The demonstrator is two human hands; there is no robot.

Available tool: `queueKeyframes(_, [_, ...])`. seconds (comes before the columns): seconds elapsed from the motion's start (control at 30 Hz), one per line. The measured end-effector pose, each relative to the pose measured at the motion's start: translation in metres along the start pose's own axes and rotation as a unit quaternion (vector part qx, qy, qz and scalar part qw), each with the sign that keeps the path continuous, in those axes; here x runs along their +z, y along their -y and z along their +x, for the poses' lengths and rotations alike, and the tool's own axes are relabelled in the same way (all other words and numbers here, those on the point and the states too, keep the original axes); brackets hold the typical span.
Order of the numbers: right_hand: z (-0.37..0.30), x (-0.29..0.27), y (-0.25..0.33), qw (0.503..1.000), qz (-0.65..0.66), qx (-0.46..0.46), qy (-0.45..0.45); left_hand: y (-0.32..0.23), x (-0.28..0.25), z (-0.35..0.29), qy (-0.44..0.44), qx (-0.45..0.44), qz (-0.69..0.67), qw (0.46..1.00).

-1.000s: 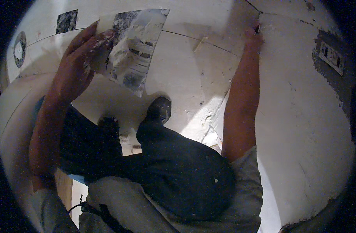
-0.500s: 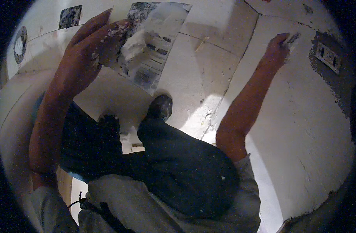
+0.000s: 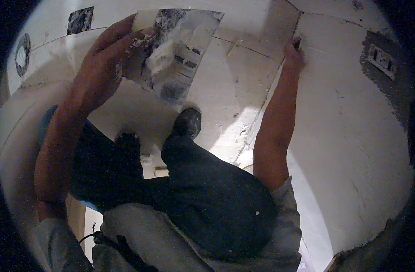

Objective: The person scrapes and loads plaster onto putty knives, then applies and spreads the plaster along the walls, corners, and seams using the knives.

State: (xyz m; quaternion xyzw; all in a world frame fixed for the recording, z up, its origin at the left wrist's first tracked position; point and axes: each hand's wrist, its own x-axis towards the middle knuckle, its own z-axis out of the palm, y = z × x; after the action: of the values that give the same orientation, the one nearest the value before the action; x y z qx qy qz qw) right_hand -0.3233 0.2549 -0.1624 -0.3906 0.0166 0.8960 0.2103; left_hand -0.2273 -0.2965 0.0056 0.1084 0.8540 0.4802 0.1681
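Note:
My left hand [image 3: 110, 63], spotted with white plaster, grips the left edge of a rectangular metal plastering trowel [image 3: 173, 93]. A heap of wet white plaster [image 3: 161, 65] lies on the blade, and grey smears cover much of the rest. My right arm reaches forward to the corner line beside the right wall [image 3: 343, 118]. My right hand [image 3: 293, 58] is closed around a small tool with a dark end [image 3: 297, 41]. Most of that tool is hidden by the fingers, so its kind does not show.
A rectangular socket box [image 3: 381, 61] sits in a dark unplastered patch on the right wall. At the upper left are a dark square patch [image 3: 80, 20] and a round opening [image 3: 22, 54]. My shoes [image 3: 188, 122] stand below the trowel. A small yellowish strip [image 3: 236, 47] lies beyond it.
My right hand has swung left, from over the right wall near the socket box to the corner line. My left hand and the trowel have shifted only slightly.

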Motion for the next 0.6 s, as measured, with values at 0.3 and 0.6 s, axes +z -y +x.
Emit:
queueKeyframes(0.3, [-0.168, 0.077, 0.019, 0.946, 0.088, 0.231, 0.208, -0.015, -0.008, 0.007, -0.003, -0.027, -0.074, 0.997])
queueKeyframes(0.6, [-0.062, -0.063, 0.004, 0.989, 0.093, 0.098, 0.063, -0.022, 0.001, 0.010, 0.031, -0.143, -0.251, 0.957])
